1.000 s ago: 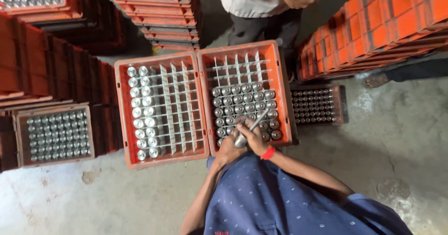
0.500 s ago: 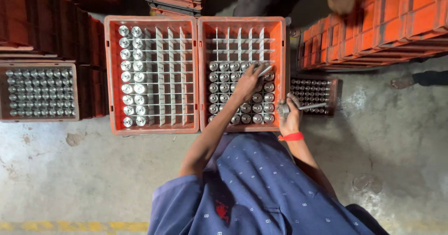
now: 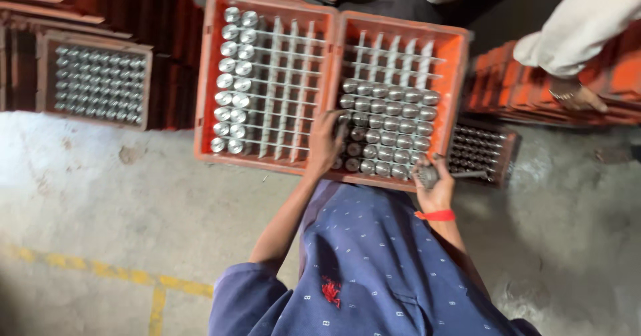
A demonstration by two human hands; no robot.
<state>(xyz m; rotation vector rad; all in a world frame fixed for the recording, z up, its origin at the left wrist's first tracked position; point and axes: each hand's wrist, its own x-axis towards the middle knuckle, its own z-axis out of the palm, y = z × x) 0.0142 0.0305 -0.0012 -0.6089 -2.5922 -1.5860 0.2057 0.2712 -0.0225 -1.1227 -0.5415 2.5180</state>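
Observation:
Two orange plastic crates with white dividers stand side by side on the floor. The left crate (image 3: 207,76) holds two columns of silver metal cylinders (image 3: 230,82) along its left side. In the right crate (image 3: 461,49), cylinders (image 3: 390,122) fill the near rows. My left hand (image 3: 326,144) reaches into the near-left corner of the right crate, fingers curled around a cylinder there. At that crate's near-right corner, my right hand (image 3: 431,182), with a red band at the wrist, grips a cylinder.
A dark crate of cylinders (image 3: 97,82) sits at the left, and a smaller one (image 3: 481,152) to the right of the orange crates. Orange crates (image 3: 601,76) are stacked at right, with another person's hand (image 3: 581,98) on them. A yellow line (image 3: 120,276) marks the concrete floor.
My left hand has moved from the upper rows of the right crate down to its near-left corner. My right hand stays at the near-right corner. The view has shifted.

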